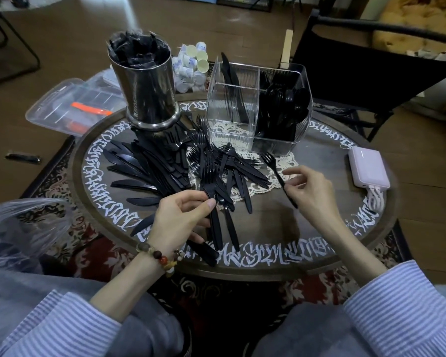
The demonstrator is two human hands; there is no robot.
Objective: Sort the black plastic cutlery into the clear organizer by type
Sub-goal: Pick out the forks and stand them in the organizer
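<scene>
A heap of black plastic knives and forks covers the middle and left of the round table. My left hand grips a bunch of black forks by their handles, tines pointing away from me. My right hand pinches a single black fork by its handle. The clear organizer stands at the back of the table. Its right compartment is full of black spoons; a left compartment holds a few knives and forks.
A steel canister stuffed with black wrappers stands at the back left. A pink power bank with a white cable lies at the right. Small cups sit behind the table. A clear lidded box and a plastic bag are left.
</scene>
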